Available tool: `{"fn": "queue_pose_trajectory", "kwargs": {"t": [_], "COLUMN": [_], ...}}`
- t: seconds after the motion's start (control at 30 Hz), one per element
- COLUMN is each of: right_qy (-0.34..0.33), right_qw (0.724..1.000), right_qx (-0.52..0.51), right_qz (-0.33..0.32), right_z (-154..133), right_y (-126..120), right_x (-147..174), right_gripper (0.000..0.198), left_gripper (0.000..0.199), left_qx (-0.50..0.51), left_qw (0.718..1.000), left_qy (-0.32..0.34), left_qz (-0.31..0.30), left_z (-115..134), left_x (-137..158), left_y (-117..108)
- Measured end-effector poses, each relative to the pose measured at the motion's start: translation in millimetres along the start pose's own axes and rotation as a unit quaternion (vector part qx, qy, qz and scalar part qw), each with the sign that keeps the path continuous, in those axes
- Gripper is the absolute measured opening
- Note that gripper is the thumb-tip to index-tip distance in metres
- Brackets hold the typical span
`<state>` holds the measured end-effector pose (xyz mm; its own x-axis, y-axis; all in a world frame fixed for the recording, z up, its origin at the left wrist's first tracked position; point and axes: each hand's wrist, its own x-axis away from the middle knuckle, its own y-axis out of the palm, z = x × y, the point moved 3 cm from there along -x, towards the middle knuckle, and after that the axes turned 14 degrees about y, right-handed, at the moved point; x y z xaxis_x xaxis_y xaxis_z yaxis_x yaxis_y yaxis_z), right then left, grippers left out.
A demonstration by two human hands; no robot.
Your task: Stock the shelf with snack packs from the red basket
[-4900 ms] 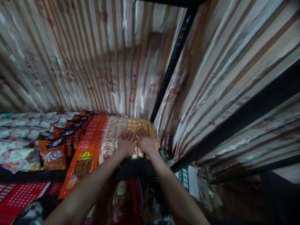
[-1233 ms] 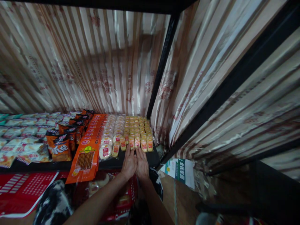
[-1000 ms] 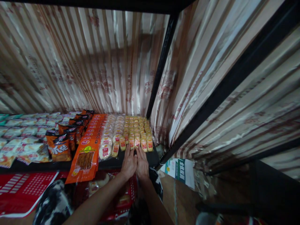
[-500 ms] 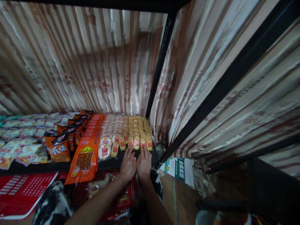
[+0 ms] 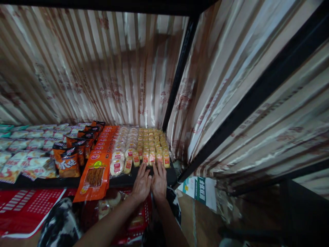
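Note:
Rows of small yellow wrapped cakes [image 5: 152, 157] stand at the right end of a black shelf [image 5: 120, 179]. My left hand [image 5: 142, 181] lies flat with fingers stretched toward the front of these rows. Beside it, my right hand [image 5: 159, 180] has its fingers extended, the tips touching the front cakes. Neither hand grips anything. Left of the yellow cakes are round white wrapped cakes [image 5: 117, 165], with two yellow packs leaning at their front. Further left lie overlapping orange flat snack packs [image 5: 95, 175], whose front one hangs over the shelf edge.
Orange-and-black snack bags [image 5: 67, 163] and white snack bags [image 5: 38, 166] fill the left of the shelf. Below are a red basket [image 5: 28, 209] and another red basket holding packs [image 5: 146, 209]. A black post [image 5: 180, 75] rises at the corner. A printed sheet [image 5: 200, 192] lies on the floor.
The view has shifted slightly, so the shelf appears a little further right. Both hands stay at the front of the yellow cakes, fingers still extended.

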<state>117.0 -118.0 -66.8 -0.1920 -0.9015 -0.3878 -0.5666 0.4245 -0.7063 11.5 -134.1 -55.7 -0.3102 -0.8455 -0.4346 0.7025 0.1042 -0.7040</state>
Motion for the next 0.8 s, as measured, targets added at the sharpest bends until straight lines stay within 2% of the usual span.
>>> {"fn": "queue_pose_trajectory", "kwargs": {"t": [0.23,0.4,0.5,0.67,0.8], "right_qy": [-0.063,-0.075,-0.069,-0.065,-0.063], "right_qw": [0.997,0.995,0.995,0.994,0.994], "right_qx": [0.013,0.018,0.025,0.028,0.029], "right_qz": [-0.046,-0.061,-0.067,-0.079,-0.085], "right_z": [-9.2,-12.8,-13.6,-14.3,-14.5], "right_y": [1.9,0.1,0.2,1.9,1.7], "right_x": [0.5,1.8,1.6,1.0,1.3], "right_gripper": [0.056,0.056,0.056,0.057,0.057], "left_gripper": [0.038,0.053,0.059,0.072,0.071], "left_qx": [-0.108,-0.205,-0.238,-0.290,-0.322], "left_qw": [0.991,0.975,0.968,0.956,0.945], "left_qy": [-0.014,-0.031,-0.030,-0.044,-0.047], "left_qz": [0.073,0.085,0.066,-0.002,-0.017], "left_z": [-6.2,-16.1,-23.7,-34.3,-36.6], "left_x": [8.1,-4.8,-16.4,-30.0,-34.8], "left_y": [-17.3,-41.4,-50.6,-51.4,-49.2]}}
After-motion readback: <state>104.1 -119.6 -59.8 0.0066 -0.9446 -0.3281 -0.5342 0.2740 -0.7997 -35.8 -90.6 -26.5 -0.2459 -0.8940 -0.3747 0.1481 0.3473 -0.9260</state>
